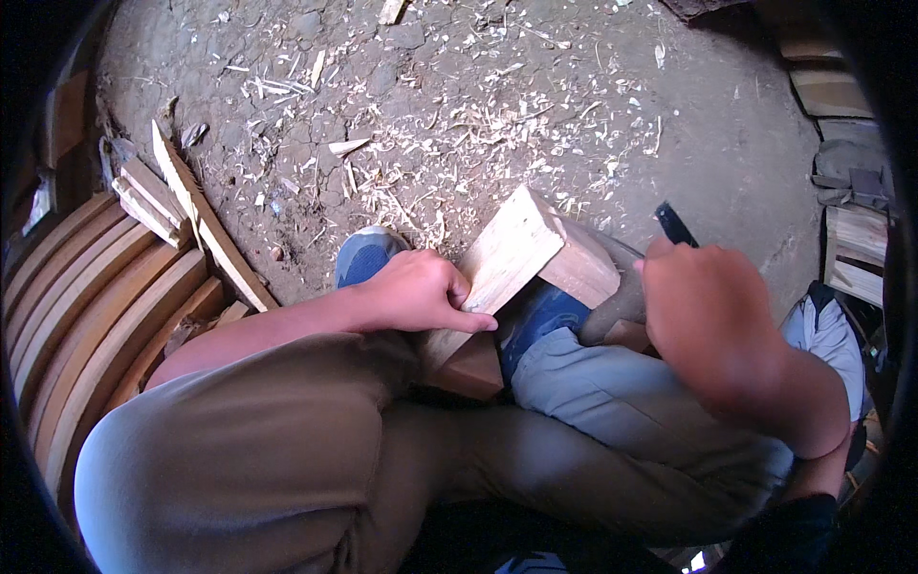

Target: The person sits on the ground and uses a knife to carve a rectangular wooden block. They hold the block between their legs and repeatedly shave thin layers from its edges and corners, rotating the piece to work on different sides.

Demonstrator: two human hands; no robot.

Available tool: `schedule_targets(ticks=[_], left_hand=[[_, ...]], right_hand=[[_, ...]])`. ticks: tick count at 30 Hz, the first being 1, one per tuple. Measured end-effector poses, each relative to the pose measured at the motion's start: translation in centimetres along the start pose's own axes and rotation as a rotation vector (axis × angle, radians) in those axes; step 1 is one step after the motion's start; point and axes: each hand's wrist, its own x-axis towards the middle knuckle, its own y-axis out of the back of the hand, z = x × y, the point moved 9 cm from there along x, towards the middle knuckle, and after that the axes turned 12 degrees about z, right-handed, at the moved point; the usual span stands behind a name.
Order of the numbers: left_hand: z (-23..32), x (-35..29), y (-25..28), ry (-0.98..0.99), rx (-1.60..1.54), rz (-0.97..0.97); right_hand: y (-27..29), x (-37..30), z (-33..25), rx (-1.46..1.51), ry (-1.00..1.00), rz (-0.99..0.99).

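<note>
Bare dirt floor point(755, 124) spreads away from the seated person, littered with wood bits. Brown trousers point(239, 450) fill the lower part of the view, the left knee raised and the other leg folded across. Along the left side runs a stack of boards point(96, 335), set side by side, their edges bending with the lens. More boards point(856, 234) are piled at the right rim, partly lost in shadow.

A long, pointed strip of wood point(206, 215) leans by the left stack, just beside some short pale sticks point(151, 203). Nearer the middle is the pale piece of wood point(502, 253) — tilted, over the lower legs, its far end up and to the right. A shorter block point(585, 258) meets it near that end; whether the two are joined I cannot tell. Another, redder block point(469, 368) sits under its near end.

The right hand point(712, 330) has its grip closed round a dark bar point(675, 226), whose end pokes out above the fist; the rest is hidden. The left hand point(411, 292) clasps the pale piece, thumb on the upper face. A blue shoe point(368, 256) shows just beyond that hand. Smallest are the curled shavings point(497, 124), scattered thickly ahead.
</note>
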Motion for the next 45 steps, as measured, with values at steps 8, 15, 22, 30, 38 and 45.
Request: schedule_targets(ticks=[8, 15, 22, 30, 38, 45], left_hand=[[0.5, 0.4, -0.3, -0.026, 0.011, -0.022], [0.5, 0.3, -0.3, -0.030, 0.020, -0.007], [0.4, 0.4, 0.0, -0.035, 0.023, 0.000], [0.4, 0.2, 0.0, -0.045, -0.012, 0.038], [0.4, 0.3, 0.4, -0.061, 0.024, 0.065], [0.5, 0.6, 0.2, -0.074, 0.001, 0.058]], right_hand=[[0.7, -1.1, 0.1, -0.002, -0.118, -0.016], [1.2, -1.3, 0.1, 0.000, -0.107, -0.011], [1.1, -0.6, -0.3, -0.006, -0.121, -0.085], [0.3, 0.2, -0.3, 0.041, -0.081, -0.029], [-0.5, 0.6, -0.3, 0.026, -0.141, -0.093], [-0.6, 0.4, -0.4, 0.008, -0.145, -0.142]])
